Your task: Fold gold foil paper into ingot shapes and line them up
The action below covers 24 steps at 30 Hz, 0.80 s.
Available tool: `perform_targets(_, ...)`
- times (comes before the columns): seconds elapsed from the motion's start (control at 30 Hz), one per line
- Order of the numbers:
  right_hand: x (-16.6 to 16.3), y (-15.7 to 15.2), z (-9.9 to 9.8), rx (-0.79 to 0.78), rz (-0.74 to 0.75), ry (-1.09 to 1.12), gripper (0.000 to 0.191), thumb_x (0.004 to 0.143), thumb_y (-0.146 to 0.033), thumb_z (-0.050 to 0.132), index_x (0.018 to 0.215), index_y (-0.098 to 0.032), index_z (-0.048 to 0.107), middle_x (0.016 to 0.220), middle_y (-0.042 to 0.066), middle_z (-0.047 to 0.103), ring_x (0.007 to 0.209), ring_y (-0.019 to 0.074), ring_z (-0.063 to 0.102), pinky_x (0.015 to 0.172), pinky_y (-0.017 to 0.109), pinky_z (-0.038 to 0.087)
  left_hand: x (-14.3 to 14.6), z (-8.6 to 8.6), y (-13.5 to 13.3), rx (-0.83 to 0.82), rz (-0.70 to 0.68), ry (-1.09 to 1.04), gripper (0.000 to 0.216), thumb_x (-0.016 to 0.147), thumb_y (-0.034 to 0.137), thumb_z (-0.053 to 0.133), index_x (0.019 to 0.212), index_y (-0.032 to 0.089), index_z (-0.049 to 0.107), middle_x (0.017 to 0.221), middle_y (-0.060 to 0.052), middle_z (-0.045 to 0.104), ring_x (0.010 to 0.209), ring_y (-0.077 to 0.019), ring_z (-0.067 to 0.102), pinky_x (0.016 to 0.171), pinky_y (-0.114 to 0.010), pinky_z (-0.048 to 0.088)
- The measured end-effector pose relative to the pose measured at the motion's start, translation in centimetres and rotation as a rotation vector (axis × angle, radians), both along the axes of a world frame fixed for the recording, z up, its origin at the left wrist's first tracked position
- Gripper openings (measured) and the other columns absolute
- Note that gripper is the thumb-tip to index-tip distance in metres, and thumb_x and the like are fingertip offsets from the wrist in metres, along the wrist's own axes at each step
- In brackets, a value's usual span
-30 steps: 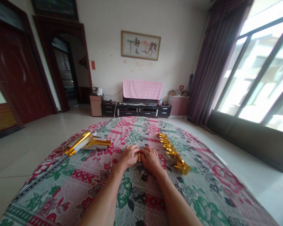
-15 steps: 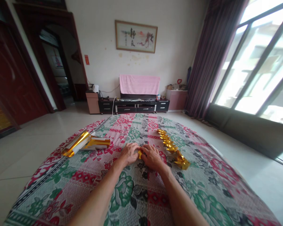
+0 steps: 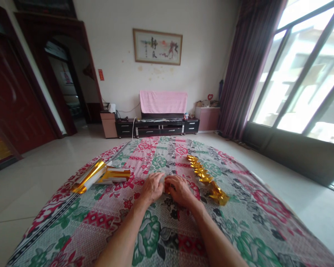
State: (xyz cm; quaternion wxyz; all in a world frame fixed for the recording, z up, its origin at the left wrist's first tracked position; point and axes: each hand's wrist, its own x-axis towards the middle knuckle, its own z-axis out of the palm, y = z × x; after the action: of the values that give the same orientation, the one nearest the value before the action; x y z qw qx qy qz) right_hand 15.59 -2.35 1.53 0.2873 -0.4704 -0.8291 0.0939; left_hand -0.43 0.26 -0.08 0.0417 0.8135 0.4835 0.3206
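My left hand (image 3: 152,187) and my right hand (image 3: 180,190) rest side by side on a floral cloth (image 3: 155,230), fingers curled and pressed on a small piece of gold foil paper (image 3: 167,187); only a sliver of it shows between them. A row of several folded gold foil pieces (image 3: 207,179) runs diagonally to the right of my right hand. A stack of gold foil sheets (image 3: 102,175) lies to the left of my left hand.
The cloth-covered surface stands on a pale tiled floor (image 3: 30,185). Against the far wall is a dark TV cabinet (image 3: 158,128) with a pink cloth (image 3: 163,102) draped over the set. A large window (image 3: 303,78) with a dark curtain (image 3: 247,70) fills the right side.
Both hands stay together on the small gold piece, with slight finger shifts. The camera tilted and moved a little, so the scene sits differently in the frame.
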Motion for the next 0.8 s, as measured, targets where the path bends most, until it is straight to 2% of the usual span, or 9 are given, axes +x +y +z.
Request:
perform_targets(0.23,0.1,0.4,-0.6,0.035,0.048,0.097,0.037,0.072,-0.006,0.043,0.101,-0.022,0.060,0.115,0.004,0.057,0.105,0.0159,0.050,0.090,0.030,0.034,-0.2,-0.3,0.5,-0.031,0.018,-0.040,0.035,0.075,0.010,0.045,0.106,0.017,0.058,0.101,-0.007,0.063,0.097,-0.0197,0.054,0.090,-0.035,0.041)
perform_targets(0.4,0.0,0.3,-0.6,0.000,0.033,0.121,0.032,0.071,-0.006,0.044,0.093,-0.021,0.062,0.109,0.004,0.059,0.103,0.0175,0.050,0.090,0.032,0.034,-0.2,0.0,0.3,-0.046,0.036,-0.152,0.032,0.072,0.011,0.047,0.101,0.018,0.061,0.095,-0.007,0.063,0.092,-0.0176,0.057,0.086,-0.029,0.044)
perform_targets(0.6,-0.3,-0.5,0.0,0.019,0.055,0.094,0.022,0.073,-0.016,0.052,0.091,-0.023,0.063,0.104,0.002,0.060,0.098,0.0172,0.051,0.089,0.032,0.033,-0.3,0.2,0.5,-0.078,0.074,-0.186,0.024,0.074,0.011,0.044,0.081,0.018,0.066,0.086,-0.004,0.064,0.084,-0.0144,0.059,0.080,-0.025,0.046)
perform_targets(0.8,-0.3,-1.1,0.2,0.057,0.075,0.065,0.028,0.067,-0.032,0.066,0.092,-0.021,0.061,0.107,0.004,0.057,0.098,0.0200,0.048,0.088,0.033,0.031,-0.5,-0.4,1.0,-0.061,0.098,-0.204,0.031,0.072,0.004,0.042,0.085,0.018,0.066,0.086,-0.004,0.065,0.084,-0.0136,0.060,0.081,-0.025,0.046)
